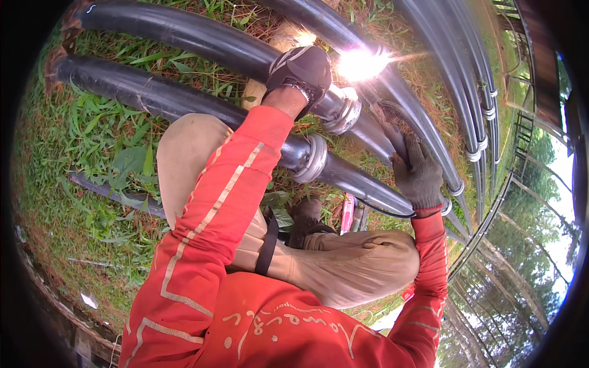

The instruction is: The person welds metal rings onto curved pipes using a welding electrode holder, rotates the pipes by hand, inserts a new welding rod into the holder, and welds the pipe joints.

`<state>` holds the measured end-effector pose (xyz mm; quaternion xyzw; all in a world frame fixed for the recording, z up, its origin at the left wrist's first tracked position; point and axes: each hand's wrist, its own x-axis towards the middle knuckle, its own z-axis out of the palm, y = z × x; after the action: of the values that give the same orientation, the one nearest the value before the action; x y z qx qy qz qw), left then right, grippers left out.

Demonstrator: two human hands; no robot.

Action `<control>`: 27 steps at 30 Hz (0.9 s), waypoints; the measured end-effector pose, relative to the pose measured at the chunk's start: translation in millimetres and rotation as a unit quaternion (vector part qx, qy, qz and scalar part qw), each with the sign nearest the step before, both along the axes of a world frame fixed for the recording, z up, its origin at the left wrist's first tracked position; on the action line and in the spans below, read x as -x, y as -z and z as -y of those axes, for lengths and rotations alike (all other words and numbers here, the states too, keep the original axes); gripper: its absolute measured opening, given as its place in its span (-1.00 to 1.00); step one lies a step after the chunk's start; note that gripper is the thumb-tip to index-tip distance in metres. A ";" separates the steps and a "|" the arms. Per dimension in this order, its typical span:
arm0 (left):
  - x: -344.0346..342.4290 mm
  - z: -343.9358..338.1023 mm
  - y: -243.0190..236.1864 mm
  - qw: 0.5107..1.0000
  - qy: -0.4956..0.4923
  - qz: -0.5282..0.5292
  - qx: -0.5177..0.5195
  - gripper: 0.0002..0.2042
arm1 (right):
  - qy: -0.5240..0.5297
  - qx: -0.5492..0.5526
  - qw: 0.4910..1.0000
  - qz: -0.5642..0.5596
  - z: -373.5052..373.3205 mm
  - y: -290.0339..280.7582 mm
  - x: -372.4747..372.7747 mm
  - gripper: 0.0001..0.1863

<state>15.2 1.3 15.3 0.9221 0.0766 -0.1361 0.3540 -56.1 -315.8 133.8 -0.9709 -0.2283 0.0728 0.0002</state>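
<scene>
Crowding grass, black pipes beside glare; right fingers clasping handle, those of left hand unclear.

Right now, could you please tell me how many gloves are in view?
2: a black glove on the left hand, and a grey glove on the right hand.

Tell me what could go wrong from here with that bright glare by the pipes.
The glare looks intense, so the gloved left hand close by might get burned. The grass around it has dry brown litter, which could catch if sparks fall.
</scene>
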 end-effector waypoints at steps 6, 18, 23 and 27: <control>5.2 0.9 11.6 0.998 -0.008 0.059 0.037 -0.72 | -0.019 0.000 1.000 0.025 5.1 4.9 -1.4 -0.43; -7.2 -6.4 -3.6 0.992 0.027 -0.122 0.024 -0.71 | -0.044 -0.012 0.998 0.046 7.1 9.8 -4.3 -0.40; -6.7 1.6 28.7 0.992 -0.069 -0.025 0.105 -0.66 | -0.021 -0.016 0.997 0.066 18.4 3.8 0.4 -0.39; -8.0 1.1 29.6 0.990 -0.077 -0.043 0.108 -0.62 | -0.020 -0.013 0.999 0.040 18.0 5.1 0.3 -0.40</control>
<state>23.3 0.2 -14.3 0.8634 0.1471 -0.1554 0.4570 -56.5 -333.8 128.8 -0.9682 -0.2482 0.0308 0.0022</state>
